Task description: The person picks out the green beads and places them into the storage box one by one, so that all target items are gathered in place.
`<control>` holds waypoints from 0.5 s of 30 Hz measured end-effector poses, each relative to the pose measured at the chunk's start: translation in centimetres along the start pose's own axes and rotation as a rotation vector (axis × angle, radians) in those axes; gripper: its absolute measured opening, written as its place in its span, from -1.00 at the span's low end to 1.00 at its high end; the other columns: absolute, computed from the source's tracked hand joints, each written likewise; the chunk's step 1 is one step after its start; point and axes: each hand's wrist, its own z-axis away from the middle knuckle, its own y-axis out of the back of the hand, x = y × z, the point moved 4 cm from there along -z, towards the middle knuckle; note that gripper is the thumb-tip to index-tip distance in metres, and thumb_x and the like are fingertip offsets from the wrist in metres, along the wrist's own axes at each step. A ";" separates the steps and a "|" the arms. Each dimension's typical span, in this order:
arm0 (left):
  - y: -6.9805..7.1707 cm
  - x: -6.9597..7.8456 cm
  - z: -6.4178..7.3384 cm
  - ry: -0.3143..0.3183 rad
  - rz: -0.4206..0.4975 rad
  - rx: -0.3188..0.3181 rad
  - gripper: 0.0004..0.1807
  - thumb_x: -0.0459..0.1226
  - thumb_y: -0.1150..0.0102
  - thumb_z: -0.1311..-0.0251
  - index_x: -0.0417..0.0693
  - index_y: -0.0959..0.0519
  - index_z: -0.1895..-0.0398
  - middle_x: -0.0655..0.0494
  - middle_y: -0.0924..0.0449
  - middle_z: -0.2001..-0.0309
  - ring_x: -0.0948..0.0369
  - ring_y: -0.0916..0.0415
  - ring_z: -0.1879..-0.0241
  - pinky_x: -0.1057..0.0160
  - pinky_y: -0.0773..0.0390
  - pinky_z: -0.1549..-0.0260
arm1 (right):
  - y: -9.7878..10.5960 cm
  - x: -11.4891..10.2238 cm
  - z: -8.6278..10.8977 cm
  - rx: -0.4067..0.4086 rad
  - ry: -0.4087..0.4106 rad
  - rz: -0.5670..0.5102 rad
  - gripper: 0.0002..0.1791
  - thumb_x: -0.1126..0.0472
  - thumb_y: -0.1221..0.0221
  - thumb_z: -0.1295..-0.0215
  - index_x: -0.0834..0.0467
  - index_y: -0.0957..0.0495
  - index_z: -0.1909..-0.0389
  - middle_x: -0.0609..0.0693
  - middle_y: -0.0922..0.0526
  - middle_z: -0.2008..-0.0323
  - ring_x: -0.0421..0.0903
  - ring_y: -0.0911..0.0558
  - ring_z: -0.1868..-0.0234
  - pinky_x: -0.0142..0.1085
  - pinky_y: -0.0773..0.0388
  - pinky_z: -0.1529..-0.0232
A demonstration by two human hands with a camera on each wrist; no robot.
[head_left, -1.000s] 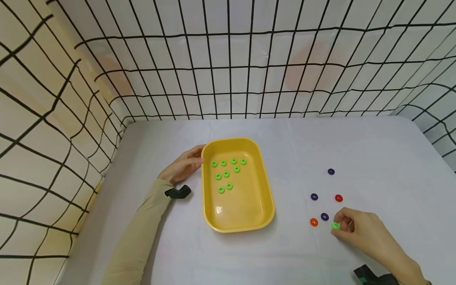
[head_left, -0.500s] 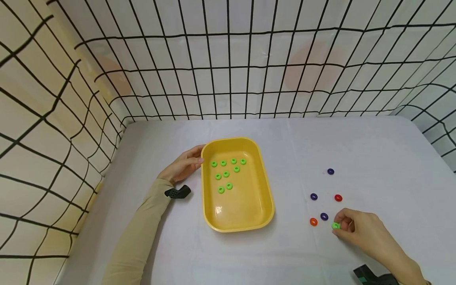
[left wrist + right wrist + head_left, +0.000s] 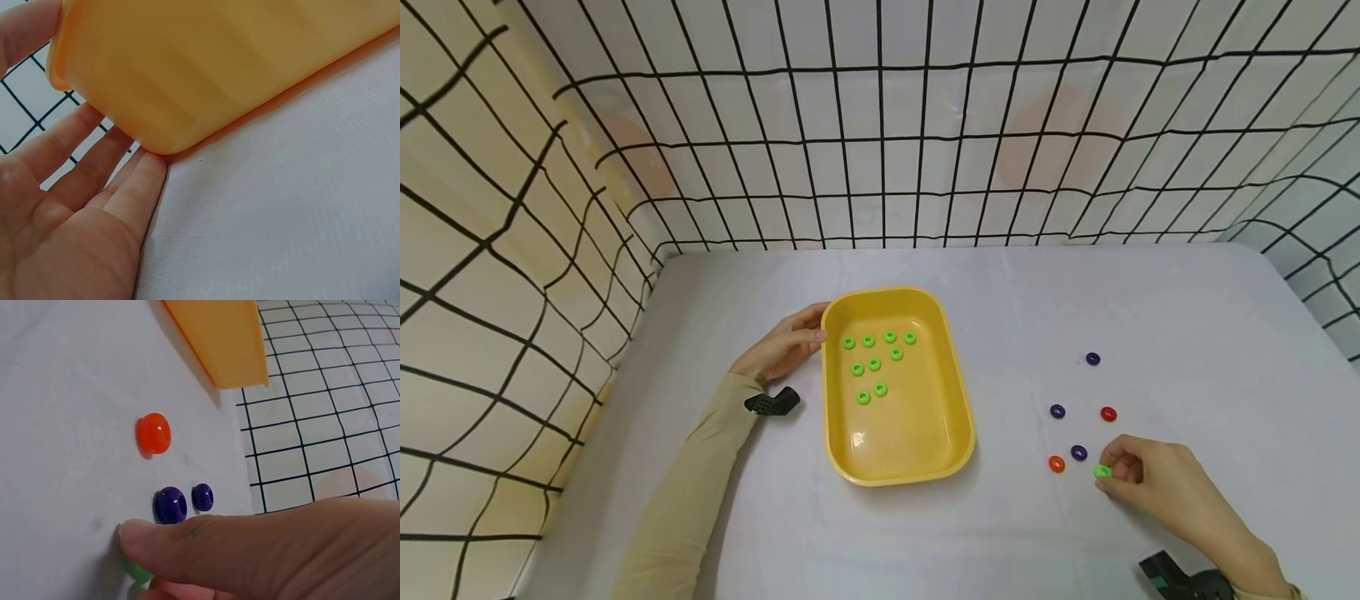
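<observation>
My left hand (image 3: 781, 348) holds the yellow tray (image 3: 958, 392) at its upper left side. In the left wrist view, my thumb is at the tray's rim and my fingers (image 3: 134, 181) touch the outer wall low down. Several green ring-shaped beads (image 3: 874, 364) lie in the tray's upper half. Over at the right, my right hand (image 3: 1176, 487) pinches another green bead (image 3: 1102, 472) between thumb and fingers, at or just above the cloth. The right wrist view shows this bead (image 3: 137, 571) mostly hidden behind the thumb (image 3: 181, 544).
Left of the right hand lie an orange bead (image 3: 1056, 464) and a purple bead (image 3: 1078, 453). Farther back are a red bead (image 3: 1108, 414) and two more purple beads, one nearer (image 3: 1057, 412) and one farther (image 3: 1093, 359). A black wire grid (image 3: 883, 167) stands behind the white-covered table (image 3: 1000, 542).
The whole view has shifted very slightly. My left hand stays at the tray and my right hand keeps its pinch on the green bead, in nearly the same place.
</observation>
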 end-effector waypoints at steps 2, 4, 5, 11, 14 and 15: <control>-0.1 0.0 -0.1 -0.003 0.004 0.000 -0.39 -0.49 0.13 -0.34 -0.34 -0.09 -0.46 -0.12 -0.24 -0.37 0.20 -0.37 -0.22 0.34 -0.39 -0.33 | 0.4 -0.1 0.1 0.019 0.013 0.003 -0.79 0.24 -0.46 0.01 0.15 -0.60 0.42 -0.14 -0.42 0.61 -0.23 -0.35 0.53 -0.44 -0.29 0.56; -0.2 0.0 -0.2 -0.002 0.009 -0.001 -0.39 -0.50 0.13 -0.34 -0.34 -0.09 -0.47 -0.09 -0.25 -0.35 0.20 -0.37 -0.21 0.34 -0.40 -0.32 | 0.9 -0.3 0.1 0.040 0.029 0.008 -0.79 0.25 -0.46 0.01 0.15 -0.60 0.42 -0.14 -0.42 0.61 -0.24 -0.34 0.53 -0.44 -0.29 0.57; -0.2 0.0 -0.2 -0.001 0.011 -0.002 -0.39 -0.50 0.14 -0.34 -0.34 -0.09 -0.47 -0.07 -0.27 -0.34 0.20 -0.38 -0.21 0.34 -0.40 -0.31 | 1.2 -0.4 0.0 0.053 0.043 0.014 -0.79 0.26 -0.46 0.02 0.15 -0.60 0.42 -0.15 -0.42 0.61 -0.25 -0.34 0.54 -0.45 -0.29 0.57; -0.2 0.1 0.0 -0.011 0.012 -0.025 -0.43 -0.51 0.18 -0.36 -0.33 -0.12 -0.44 0.07 -0.34 -0.26 0.20 -0.37 -0.20 0.36 -0.41 -0.30 | 4.8 -3.3 -1.4 0.130 0.171 0.046 -0.80 0.28 -0.45 0.00 0.16 -0.60 0.40 -0.17 -0.43 0.59 -0.28 -0.34 0.54 -0.45 -0.28 0.60; -0.3 0.3 0.1 -0.013 0.021 -0.034 -0.43 -0.51 0.18 -0.36 -0.35 -0.11 -0.44 0.07 -0.34 -0.26 0.19 -0.35 -0.20 0.36 -0.41 -0.30 | 7.0 -6.7 -2.9 0.153 0.266 0.070 -0.81 0.29 -0.44 -0.02 0.16 -0.61 0.39 -0.16 -0.44 0.58 -0.26 -0.36 0.53 -0.44 -0.30 0.61; -0.3 0.3 0.1 -0.010 0.022 -0.033 -0.42 -0.51 0.17 -0.36 -0.35 -0.10 -0.45 0.07 -0.33 -0.26 0.19 -0.35 -0.20 0.37 -0.41 -0.30 | 7.6 -8.1 -3.4 0.149 0.295 0.079 -0.81 0.29 -0.44 -0.03 0.16 -0.61 0.39 -0.16 -0.45 0.58 -0.25 -0.37 0.53 -0.44 -0.32 0.60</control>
